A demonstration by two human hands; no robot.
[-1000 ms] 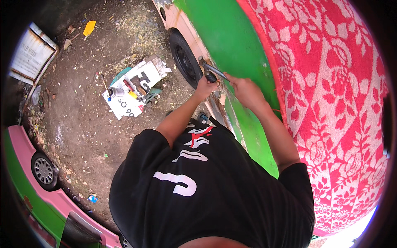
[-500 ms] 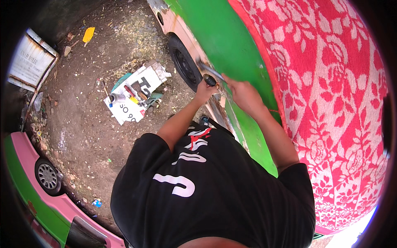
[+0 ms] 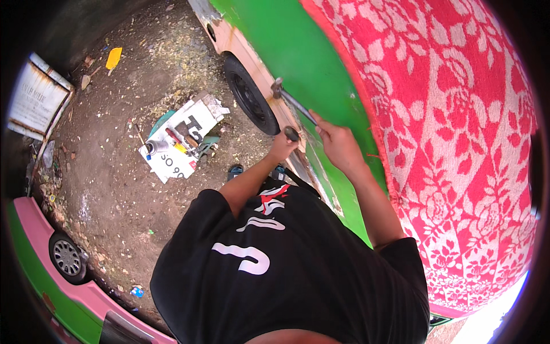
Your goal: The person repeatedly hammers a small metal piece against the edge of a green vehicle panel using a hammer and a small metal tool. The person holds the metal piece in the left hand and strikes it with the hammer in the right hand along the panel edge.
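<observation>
A hammer (image 3: 298, 109) with a metal shaft is gripped in my right hand (image 3: 339, 142), its head raised near the car's pink lower side, past my left hand. My left hand (image 3: 282, 147) is closed around a tool with a dark rounded handle end (image 3: 291, 133); its working end is hidden, so its kind cannot be told. Both hands are at the side of a green and pink car (image 3: 309, 63), just behind its black wheel (image 3: 250, 93). Scraped bare patches (image 3: 314, 160) mark the panel below my right hand.
A red and white floral cloth (image 3: 447, 143) covers the car's upper part. On the dirt ground, a white printed board (image 3: 172, 164) carries hand tools and a can. Another pink and green vehicle (image 3: 34, 229) stands at lower left, a rusty white sign (image 3: 37, 97) at far left.
The hammer has lifted away from the left hand's tool, its head now up and clearer. My left hand stays by the wheel. The whole view has shifted slightly.
</observation>
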